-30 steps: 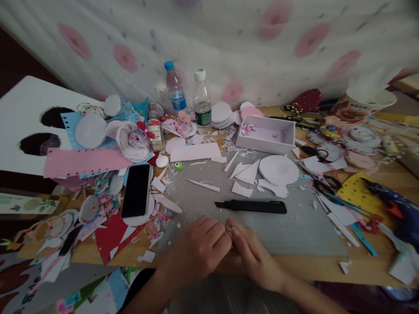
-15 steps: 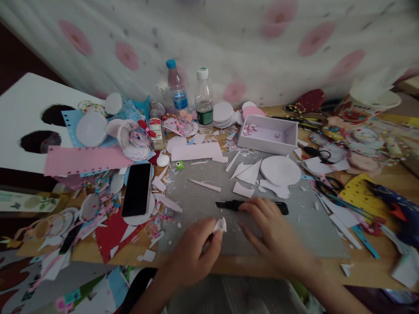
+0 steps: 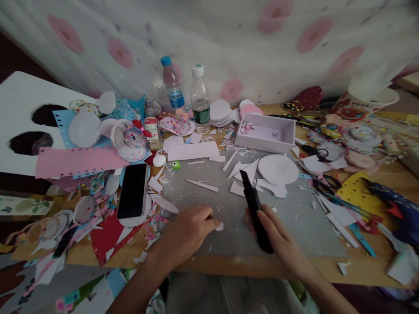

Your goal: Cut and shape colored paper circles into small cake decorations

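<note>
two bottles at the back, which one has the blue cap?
The left bottle, standing farther from the white box. Its cap is blue and its body pinkish; the bottle beside it has a white cap and a green label.

Backdrop: white curtain (image 3: 229, 39) with pink round blotches, hanging directly behind the wooden table (image 3: 248, 268). Grey mat (image 3: 294, 226) on the table's near middle. Light dim, soft.

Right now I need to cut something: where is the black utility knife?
In the head view, the black utility knife is in the right hand, over the grey mat, right of centre.
</note>
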Motion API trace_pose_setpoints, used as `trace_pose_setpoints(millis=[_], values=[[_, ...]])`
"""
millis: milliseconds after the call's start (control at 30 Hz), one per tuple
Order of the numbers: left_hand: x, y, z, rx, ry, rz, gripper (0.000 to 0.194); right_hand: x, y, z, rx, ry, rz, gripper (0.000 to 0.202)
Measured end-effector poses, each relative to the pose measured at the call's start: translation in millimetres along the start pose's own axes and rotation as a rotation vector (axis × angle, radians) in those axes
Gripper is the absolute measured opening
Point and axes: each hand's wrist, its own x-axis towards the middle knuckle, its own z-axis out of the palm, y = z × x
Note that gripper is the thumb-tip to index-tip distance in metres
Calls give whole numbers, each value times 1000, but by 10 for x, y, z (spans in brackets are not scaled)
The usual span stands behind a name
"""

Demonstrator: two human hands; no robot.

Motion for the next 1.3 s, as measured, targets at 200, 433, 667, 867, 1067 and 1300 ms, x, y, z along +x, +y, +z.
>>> trace_pose_setpoints(millis=[200, 433, 667, 867, 1067, 1300], values=[[130, 73, -7, -327, 34, 26, 11, 6, -116, 328, 331, -134, 150, 39], [47, 246, 325, -711, 354, -213, 16, 25, -65, 393, 487, 0, 186, 41], [-53, 193, 450, -813, 469, -329, 15, 79, -28, 405, 368, 12, 69, 34], [-63, 74, 485, -692, 545, -235, 12, 63, 3, 402, 171, 64, -20, 27], [-38, -73, 709, -387, 683, -217, 23, -124, 102, 292, -178, -39, -62, 22], [-18, -148, 803, -384, 754, -260, 13, -395, 201, 352, -540, -67, -125, 28]])
